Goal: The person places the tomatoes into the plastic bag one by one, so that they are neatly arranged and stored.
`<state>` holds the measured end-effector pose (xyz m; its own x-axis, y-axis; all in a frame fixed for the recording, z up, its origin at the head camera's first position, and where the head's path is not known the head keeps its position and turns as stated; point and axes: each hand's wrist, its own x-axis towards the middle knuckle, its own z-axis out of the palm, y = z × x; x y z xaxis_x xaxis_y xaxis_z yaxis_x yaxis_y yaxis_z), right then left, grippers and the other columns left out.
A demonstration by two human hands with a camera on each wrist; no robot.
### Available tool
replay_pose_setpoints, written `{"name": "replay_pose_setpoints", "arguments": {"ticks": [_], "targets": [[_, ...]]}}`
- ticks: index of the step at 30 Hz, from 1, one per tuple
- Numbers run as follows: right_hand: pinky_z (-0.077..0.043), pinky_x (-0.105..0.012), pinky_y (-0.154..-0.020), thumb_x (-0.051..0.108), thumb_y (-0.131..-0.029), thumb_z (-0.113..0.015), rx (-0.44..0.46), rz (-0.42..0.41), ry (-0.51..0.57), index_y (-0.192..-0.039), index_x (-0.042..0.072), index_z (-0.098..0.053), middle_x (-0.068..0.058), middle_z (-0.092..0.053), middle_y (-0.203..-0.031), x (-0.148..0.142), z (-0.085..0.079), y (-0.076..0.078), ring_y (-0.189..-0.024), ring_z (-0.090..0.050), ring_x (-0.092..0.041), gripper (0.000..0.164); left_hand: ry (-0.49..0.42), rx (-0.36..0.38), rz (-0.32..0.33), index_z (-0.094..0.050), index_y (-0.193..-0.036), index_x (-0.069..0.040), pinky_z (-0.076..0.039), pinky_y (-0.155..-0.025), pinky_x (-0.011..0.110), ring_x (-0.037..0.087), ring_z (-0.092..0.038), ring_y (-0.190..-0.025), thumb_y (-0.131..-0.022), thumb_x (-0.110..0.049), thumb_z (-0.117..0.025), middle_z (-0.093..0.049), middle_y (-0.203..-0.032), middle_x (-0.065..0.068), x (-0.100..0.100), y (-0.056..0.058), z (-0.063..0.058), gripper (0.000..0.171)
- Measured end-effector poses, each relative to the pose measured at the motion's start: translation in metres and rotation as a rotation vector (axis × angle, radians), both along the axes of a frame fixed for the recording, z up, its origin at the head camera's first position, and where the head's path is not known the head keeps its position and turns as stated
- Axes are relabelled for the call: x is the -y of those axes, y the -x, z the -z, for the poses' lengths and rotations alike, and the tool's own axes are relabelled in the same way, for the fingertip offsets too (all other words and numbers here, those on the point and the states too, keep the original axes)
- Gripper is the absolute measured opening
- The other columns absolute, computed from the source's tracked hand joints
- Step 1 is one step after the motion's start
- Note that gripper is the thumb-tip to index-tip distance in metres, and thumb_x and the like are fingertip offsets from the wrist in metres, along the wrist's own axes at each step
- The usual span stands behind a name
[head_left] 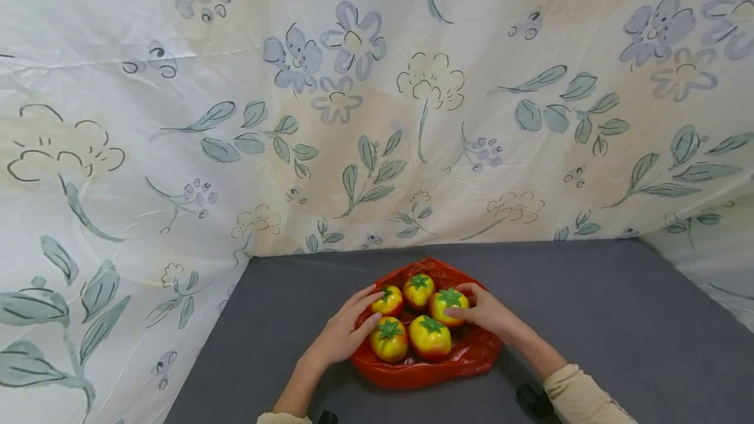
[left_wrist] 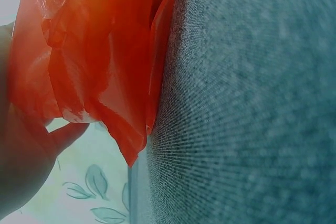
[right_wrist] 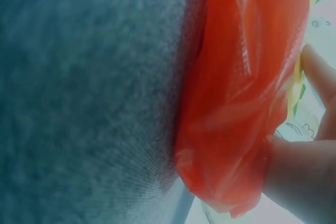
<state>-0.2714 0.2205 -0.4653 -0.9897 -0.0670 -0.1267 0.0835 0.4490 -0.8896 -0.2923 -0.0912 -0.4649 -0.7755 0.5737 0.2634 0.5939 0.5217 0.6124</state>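
Observation:
Several yellow-and-red tomatoes with green leafy tops sit in a red plastic bag, whose mouth is spread wide on the table. My left hand reaches over the bag's left side, its fingertips at the back left tomato and its thumb just above the front left tomato. At the right, my right hand holds the right tomato between thumb and fingers. Another tomato lies at the back, and one more tomato at the front. Both wrist views show mostly crumpled bag wall, hiding the fingertips in part.
The dark grey tabletop extends around the bag on both sides. Behind it hangs a pale floral cloth, which also comes down along the left and right edges. Beige sleeves and black wrist straps show near the bottom.

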Motion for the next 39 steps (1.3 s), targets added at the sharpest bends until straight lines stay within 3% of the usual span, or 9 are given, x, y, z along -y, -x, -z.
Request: {"name": "replay_pose_setpoints", "arguments": {"ticks": [10, 20, 29, 39], "targets": [[-0.051, -0.043, -0.081, 0.026, -0.081, -0.078, 0.003, -0.001, 0.003, -0.129, -0.005, -0.041, -0.017, -0.059, -0.112, 0.004, 0.0, 0.0, -0.092, -0.059, -0.023, 0.069, -0.003, 0.003, 0.002, -0.048, -0.141, -0.018, -0.032, -0.099, 0.061, 0.027, -0.033, -0.135, -0.099, -0.038, -0.05, -0.034, -0.15, 0.0, 0.0, 0.0, 0.0, 0.047], [-0.05, -0.042, -0.083, 0.033, -0.076, -0.08, -0.016, 0.027, -0.099, -0.127, -0.003, -0.047, -0.012, -0.056, -0.111, 0.006, 0.002, -0.002, -0.092, -0.055, -0.023, 0.071, -0.003, -0.002, 0.011, -0.048, -0.141, -0.017, -0.032, -0.1, 0.061, 0.027, -0.033, -0.135, -0.099, -0.038, -0.05, -0.034, -0.15, 0.001, 0.0, -0.001, -0.001, 0.047], [-0.049, -0.042, -0.083, 0.037, -0.078, -0.078, -0.027, 0.016, -0.089, -0.127, -0.004, -0.047, -0.013, -0.056, -0.112, 0.005, 0.002, -0.005, -0.093, -0.055, -0.023, 0.071, -0.002, 0.007, 0.005, -0.048, -0.141, -0.019, -0.032, -0.099, 0.061, 0.027, -0.033, -0.135, -0.099, -0.039, -0.049, -0.034, -0.15, 0.0, 0.001, -0.001, 0.003, 0.047], [-0.049, -0.044, -0.083, 0.046, -0.08, -0.073, -0.042, 0.031, -0.136, -0.127, -0.004, -0.049, -0.014, -0.057, -0.115, 0.002, -0.01, -0.011, -0.095, -0.056, -0.023, 0.073, -0.012, 0.008, 0.012, -0.048, -0.142, -0.018, -0.031, -0.1, 0.061, 0.027, -0.032, -0.135, -0.099, -0.039, -0.049, -0.033, -0.15, 0.0, 0.001, -0.002, 0.002, 0.047]]}}
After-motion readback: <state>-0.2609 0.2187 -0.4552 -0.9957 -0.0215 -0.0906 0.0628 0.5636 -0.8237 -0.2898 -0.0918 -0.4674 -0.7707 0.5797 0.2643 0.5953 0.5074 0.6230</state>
